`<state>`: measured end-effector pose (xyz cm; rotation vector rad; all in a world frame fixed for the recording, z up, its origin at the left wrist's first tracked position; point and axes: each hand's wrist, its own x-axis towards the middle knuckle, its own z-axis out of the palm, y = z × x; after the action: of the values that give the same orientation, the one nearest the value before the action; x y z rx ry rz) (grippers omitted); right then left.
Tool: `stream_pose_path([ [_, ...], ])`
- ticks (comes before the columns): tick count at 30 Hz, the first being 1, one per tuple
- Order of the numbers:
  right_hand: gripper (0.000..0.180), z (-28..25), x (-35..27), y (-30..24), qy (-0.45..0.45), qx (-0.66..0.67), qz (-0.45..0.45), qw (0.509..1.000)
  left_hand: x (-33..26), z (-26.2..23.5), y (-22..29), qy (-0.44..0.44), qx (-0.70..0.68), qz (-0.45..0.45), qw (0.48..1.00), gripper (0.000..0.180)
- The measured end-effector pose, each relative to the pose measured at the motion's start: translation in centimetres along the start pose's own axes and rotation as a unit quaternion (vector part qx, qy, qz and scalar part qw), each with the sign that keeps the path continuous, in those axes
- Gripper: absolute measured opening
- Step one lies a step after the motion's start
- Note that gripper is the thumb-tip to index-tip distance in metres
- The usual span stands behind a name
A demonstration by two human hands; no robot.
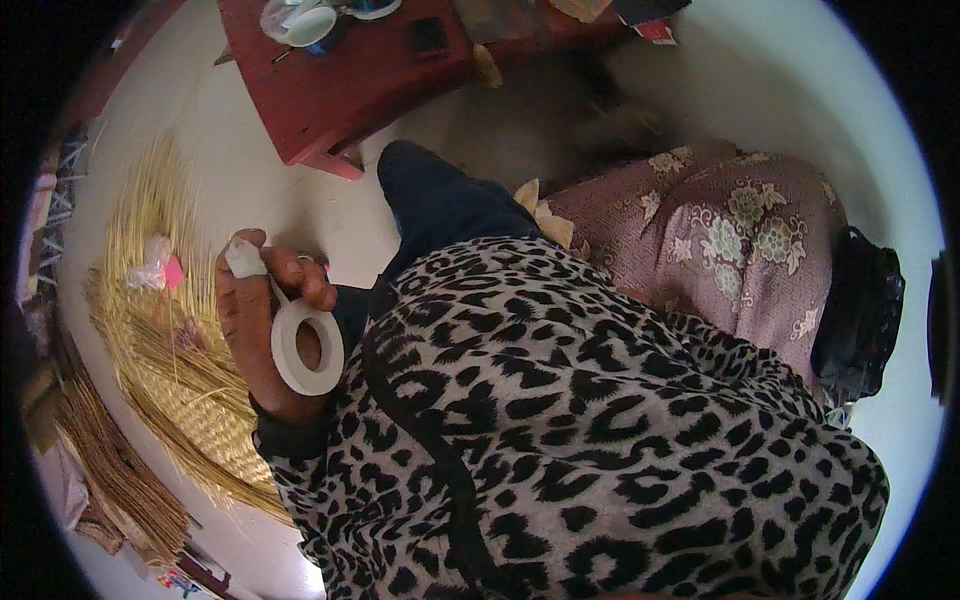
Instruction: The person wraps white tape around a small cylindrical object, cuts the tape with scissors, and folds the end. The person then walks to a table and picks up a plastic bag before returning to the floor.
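My left hand (262,315) is raised at the left, its fingers partly curled. White tape is wrapped around one fingertip (244,259). From it a narrow strip runs to a roll of white tape (281,345), which rests against the lower part of the hand below the curled fingers. A ring-like glint shows on another finger. The leopard-print sleeve (300,470) with a dark cuff leads up to this hand. My right hand does not show; leopard-print cloth (560,400) fills the middle and the lower right.
Loose straw and a woven straw piece (215,410) lie on the floor at the left, with a plastic bag (152,262) on top. Brown stalk bundles (110,450) are farther left. A red table (350,85) holding cups stands ahead. Purple floral fabric (690,240) and a black bag (860,315) are at right.
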<state>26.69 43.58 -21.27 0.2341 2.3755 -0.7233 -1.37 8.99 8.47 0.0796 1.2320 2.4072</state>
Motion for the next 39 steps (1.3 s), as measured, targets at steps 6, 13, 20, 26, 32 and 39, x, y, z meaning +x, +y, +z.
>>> stream_pose_path([
  [6,0.039,-0.8,11.9,-11.8,0.047,0.017,-0.104,0.993,-1.2,0.4,0.3,0.053,0.012,0.042,0.998,0.026],
  [13,0.042,-1.6,17.5,-21.8,0.046,0.007,-0.176,0.983,-1.1,-1.7,1.6,0.046,0.003,0.080,0.996,0.029],
  [20,0.044,-2.5,11.1,-13.5,0.024,-0.027,-0.068,0.997,-2.8,-4.5,2.9,0.050,-0.051,0.129,0.989,0.036],
  [26,0.047,-3.7,2.8,-6.9,0.014,-0.033,0.082,0.996,-4.7,-7.7,4.7,0.081,-0.059,0.129,0.987,0.037],
  [32,0.049,-3.9,-4.8,-2.9,0.018,-0.016,0.202,0.979,-5.9,-10.4,6.1,0.079,-0.052,0.114,0.989,0.037],
  [39,0.053,-7.0,-8.3,-2.7,0.058,0.003,0.238,0.970,-6.7,-12.6,7.0,0.004,-0.060,0.106,0.993,0.052],
])
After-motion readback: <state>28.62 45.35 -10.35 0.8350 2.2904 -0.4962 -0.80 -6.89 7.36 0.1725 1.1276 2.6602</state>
